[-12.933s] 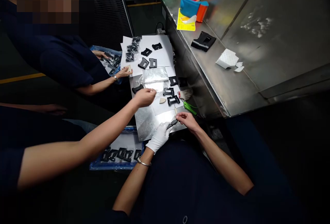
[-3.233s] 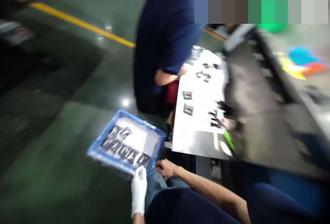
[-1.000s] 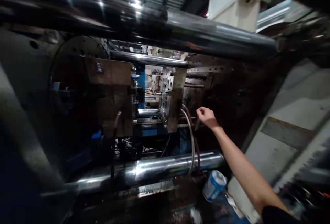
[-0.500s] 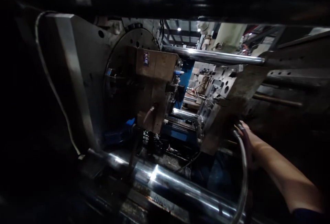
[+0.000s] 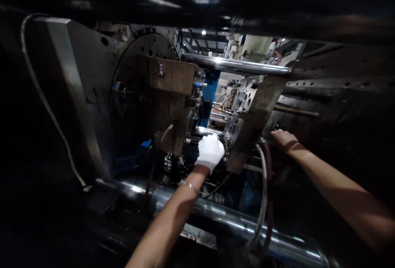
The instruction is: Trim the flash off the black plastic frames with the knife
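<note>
My left hand [image 5: 211,150], in a white glove, reaches into the gap between two steel mold halves. Its fingers are curled closed, and what they hold, if anything, is hidden. To its left is the brownish left mold half [image 5: 175,107]; the right mold half [image 5: 259,111] stands nearer on the other side. My bare right hand [image 5: 285,139] is closed beside that right half, against the dark machine plate. I cannot make out anything in its fingers. Just left of it hang a braided metal hose [image 5: 263,185] and a dark red hose [image 5: 269,177].
A thick shiny bar [image 5: 228,214] runs low across the front, and another bar [image 5: 240,65] crosses behind. A dark beam [image 5: 197,4] spans overhead. On the left, a pale cable [image 5: 49,111] loops down a steel plate [image 5: 83,82]. A short hose [image 5: 166,133] sticks out of the left mold half.
My gloved left hand has come into view between the mold halves. My right hand has drawn off the hose end and now sits closed to its right. The view has shifted slightly right.
</note>
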`<state>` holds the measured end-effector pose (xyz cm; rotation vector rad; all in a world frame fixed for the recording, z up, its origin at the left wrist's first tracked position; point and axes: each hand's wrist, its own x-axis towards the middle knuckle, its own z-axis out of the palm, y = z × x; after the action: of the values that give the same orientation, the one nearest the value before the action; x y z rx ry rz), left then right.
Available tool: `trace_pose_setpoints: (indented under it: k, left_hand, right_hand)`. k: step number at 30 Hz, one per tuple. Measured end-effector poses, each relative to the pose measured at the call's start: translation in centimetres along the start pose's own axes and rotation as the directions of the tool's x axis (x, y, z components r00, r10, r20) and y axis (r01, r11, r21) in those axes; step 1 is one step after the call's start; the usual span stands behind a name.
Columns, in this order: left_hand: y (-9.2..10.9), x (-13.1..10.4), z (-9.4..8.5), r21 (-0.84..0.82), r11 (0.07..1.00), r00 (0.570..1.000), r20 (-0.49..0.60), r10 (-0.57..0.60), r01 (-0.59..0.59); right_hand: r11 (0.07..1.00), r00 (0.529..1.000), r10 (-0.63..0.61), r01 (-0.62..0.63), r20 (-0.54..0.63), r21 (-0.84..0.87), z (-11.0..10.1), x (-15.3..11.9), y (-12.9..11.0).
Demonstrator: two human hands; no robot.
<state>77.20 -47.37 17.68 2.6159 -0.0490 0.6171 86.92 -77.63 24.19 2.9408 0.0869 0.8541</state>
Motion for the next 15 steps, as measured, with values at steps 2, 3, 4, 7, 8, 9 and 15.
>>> trace_pose_setpoints:
  k: [2,3,4,7,8,9,15]
  left_hand:
    - [0.4,5.4,0.4,0.061,0.998,0.999,0.028,0.025,-0.027]
    - [0.2,7.4,0.6,0.092,0.995,0.999,0.033,0.032,-0.035]
    - [-0.1,9.1,0.8,0.124,0.992,0.999,0.032,0.022,-0.026]
    - [-2.0,12.1,2.0,0.218,0.976,1.0,0.006,-0.025,0.023]
    - [-2.7,12.6,2.4,0.246,0.968,0.999,-0.008,-0.04,0.041]
    - [-3.2,13.1,2.9,0.272,0.961,0.998,-0.023,-0.053,0.057]
    - [-4.8,15.5,4.5,0.354,0.93,0.994,-0.086,-0.074,0.1]
  right_hand:
    - [0.998,0.993,-0.032,0.037,0.116,-0.041,-0.2,0.6,-0.8]
    - [0.997,0.986,-0.041,0.051,0.162,-0.061,-0.1,0.8,-1.2]
    - [0.995,0.98,-0.045,0.06,0.192,-0.077,0.0,1.0,-1.6]
    - [0.991,0.963,-0.036,0.069,0.267,-0.117,0.4,1.0,-2.0]
    - [0.989,0.957,-0.028,0.068,0.288,-0.128,0.4,0.8,-1.9]
    - [0.988,0.952,-0.02,0.065,0.305,-0.138,0.4,0.7,-1.7]
    - [0.985,0.941,-0.001,0.058,0.339,-0.16,-0.7,0.5,-1.6]
